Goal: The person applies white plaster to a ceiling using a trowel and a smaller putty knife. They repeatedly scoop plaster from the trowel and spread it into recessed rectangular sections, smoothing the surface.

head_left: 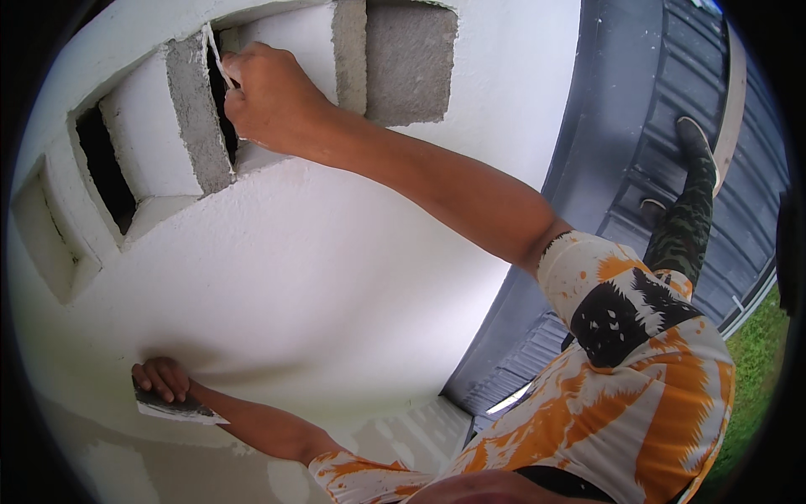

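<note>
My right hand [273, 97] reaches up to a recessed opening in the white wall, its fingers closed in a pinch. A thin white-coated strip [217, 57] stands between the fingertips, along the edge of a narrow dark slot [220, 118]; what kind of tool it is, I cannot make out. Bare grey plaster [189, 101] borders that slot on the left. Lower down, my left hand [164, 380] holds a flat plate [180, 410] close to the wall, fingers curled over it. White paste covers part of the plate's dark face.
Further recesses follow to the left, one with a dark slot [107, 168]. A rough grey panel [410, 63] lies to the right. Dark ribbed metal sheeting [621, 126] runs below at the right, with my camouflage-clad leg [693, 218] on it. Grass [756, 361] shows beyond.
</note>
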The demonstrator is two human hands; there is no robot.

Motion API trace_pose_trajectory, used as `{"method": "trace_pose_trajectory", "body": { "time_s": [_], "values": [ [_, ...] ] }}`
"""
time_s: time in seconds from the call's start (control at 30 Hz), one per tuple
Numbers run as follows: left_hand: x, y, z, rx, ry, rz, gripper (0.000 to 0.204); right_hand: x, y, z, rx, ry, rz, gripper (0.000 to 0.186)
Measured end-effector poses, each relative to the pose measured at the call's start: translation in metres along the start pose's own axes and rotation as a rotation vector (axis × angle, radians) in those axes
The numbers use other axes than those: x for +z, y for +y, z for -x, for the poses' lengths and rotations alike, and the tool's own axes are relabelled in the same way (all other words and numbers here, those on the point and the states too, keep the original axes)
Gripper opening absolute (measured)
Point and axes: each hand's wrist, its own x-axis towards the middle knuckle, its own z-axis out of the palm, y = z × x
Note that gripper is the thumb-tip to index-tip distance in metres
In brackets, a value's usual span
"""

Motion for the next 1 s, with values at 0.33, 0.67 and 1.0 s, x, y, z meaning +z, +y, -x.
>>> {"method": "trace_pose_trajectory", "body": {
  "time_s": [0.33,0.67,1.0],
  "values": [
    [-0.018,0.006,0.011,-0.038,-0.101,0.105,0.018,-0.028,-0.004,0.023,0.234,-0.242,-0.071,0.033],
    [-0.010,0.006,0.000,-0.096,-0.121,0.116,0.017,-0.007,0.008,0.006,0.043,-0.098,-0.114,0.038],
    [-0.010,0.005,0.002,-0.107,-0.104,0.125,0.018,-0.052,-0.017,0.038,0.171,-0.324,-0.006,0.008]
  ]
}}
